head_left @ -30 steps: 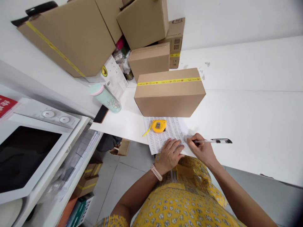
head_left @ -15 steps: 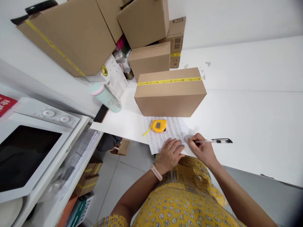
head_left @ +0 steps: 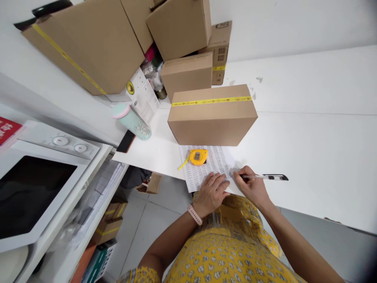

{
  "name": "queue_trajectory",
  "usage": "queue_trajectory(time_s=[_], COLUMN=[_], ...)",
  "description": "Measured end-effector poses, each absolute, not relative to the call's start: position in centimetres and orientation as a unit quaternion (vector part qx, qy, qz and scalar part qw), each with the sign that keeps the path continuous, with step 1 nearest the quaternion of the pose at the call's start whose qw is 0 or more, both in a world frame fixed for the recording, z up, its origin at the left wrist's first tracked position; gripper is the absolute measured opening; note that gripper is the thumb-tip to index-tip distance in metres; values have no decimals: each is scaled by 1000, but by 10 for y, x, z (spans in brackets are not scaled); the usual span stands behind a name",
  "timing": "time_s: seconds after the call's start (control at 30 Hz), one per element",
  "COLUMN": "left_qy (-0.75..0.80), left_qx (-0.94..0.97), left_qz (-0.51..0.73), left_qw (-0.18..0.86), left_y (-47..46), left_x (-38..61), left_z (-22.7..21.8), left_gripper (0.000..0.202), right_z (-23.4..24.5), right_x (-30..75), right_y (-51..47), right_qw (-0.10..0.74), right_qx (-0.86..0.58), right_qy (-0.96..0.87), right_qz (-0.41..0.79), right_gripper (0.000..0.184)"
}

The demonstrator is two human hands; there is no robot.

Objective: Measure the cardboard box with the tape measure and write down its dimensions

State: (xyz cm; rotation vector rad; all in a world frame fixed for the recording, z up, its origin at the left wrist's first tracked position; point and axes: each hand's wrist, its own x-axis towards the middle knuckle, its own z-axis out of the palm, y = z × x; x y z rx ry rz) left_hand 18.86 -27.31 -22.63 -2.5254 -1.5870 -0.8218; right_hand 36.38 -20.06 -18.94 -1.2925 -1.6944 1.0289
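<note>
A sheet of paper covered in rows of writing lies at the table's front edge. My left hand rests flat on its lower part with the fingers stretched out. At the sheet's right side my right hand grips a pen, its tip down by the paper and its black-capped end pointing right. A yellow tape measure sits on the upper left of the sheet, a short bit of its blade out. Just behind the sheet stands a closed cardboard box with yellow tape along its top.
More cardboard boxes are stacked at the back left. A mint tumbler with a pink lid stands near a dark flat phone-like item. On the left, a microwave sits on a shelf. The white table stretches right.
The pen's rear end has tilted very slightly down. Both hands, the paper and the tape measure keep their places.
</note>
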Motion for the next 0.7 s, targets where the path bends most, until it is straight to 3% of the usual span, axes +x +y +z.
queue_trajectory(time_s=[0.23,0.33,0.47,0.57,0.7], left_qy=[-511,-525,-596,-661,-691], left_qx=[-806,-764,-686,-657,-645], left_qz=[-298,-365,-416,-361,-308], left_qw=[-43,-86,-21,-34,-102], left_y=[-275,-273,-256,-237,-218], left_x=[189,180,155,136,123], left_z=[-212,-190,-167,-164,-171], left_gripper=[32,26,20,42,69], right_z=[-190,-189,-191,-196,-200], right_x=[376,395,421,431,433], right_y=[-196,-181,-154,-140,-138], right_qw=[409,340,202,144,139], right_qx=[-543,-557,-568,-565,-559], right_qy=[-647,-727,-798,-807,-809], right_qz=[345,214,-22,-97,-118], right_gripper=[26,24,34,36,42])
